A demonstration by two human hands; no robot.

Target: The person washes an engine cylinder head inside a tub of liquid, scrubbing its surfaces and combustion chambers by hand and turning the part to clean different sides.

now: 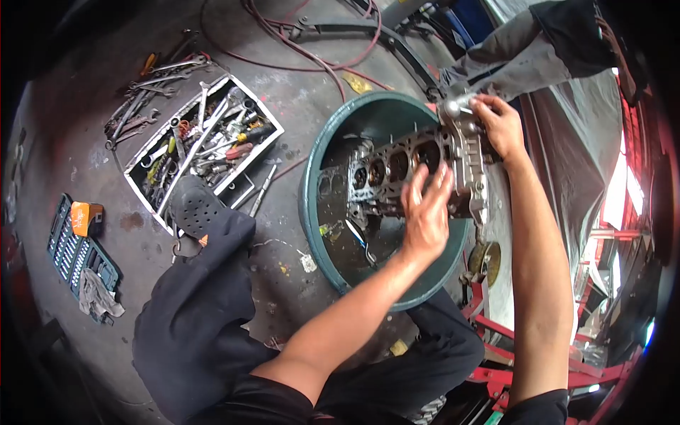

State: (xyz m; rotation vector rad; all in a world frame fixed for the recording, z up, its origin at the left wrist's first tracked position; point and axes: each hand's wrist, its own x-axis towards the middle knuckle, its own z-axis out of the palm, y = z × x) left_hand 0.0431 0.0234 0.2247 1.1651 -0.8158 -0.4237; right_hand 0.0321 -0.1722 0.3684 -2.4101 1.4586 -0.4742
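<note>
On the floor at far left, a dark teal socket case (78, 263), with an orange box (87, 219) on it and a grey rag (99, 295) by its lower end. Next, a white-edged toolbox (278, 129), crammed with wrenches and other hand tools. Further right, a green tub (309, 205), and in it, with the right end reaching over the rim, a four-cylinder engine block (394, 186), with bores open towards the camera.

Probably very heavy and wholly rigid, judging by the cast metal; perhaps slippery too, given the wet-looking bottom of the tub. Best gripped low, under the solid outer edges at both ends; better kept clear of the bore rims and flat deck, likely easy to scratch.

Over the middle of the block, the left hand (427, 223), slightly blurred, with fingers spread wide; cannot tell whether touching the metal. At right, the right hand (504, 131), closed on the upper end of a cast housing (469, 149) at the block's end; cannot tell whether bolted or loose.

As for writing: on the orange box, dark marks too small to read; on the socket case, engine block and cast housing, nothing legible.
</note>
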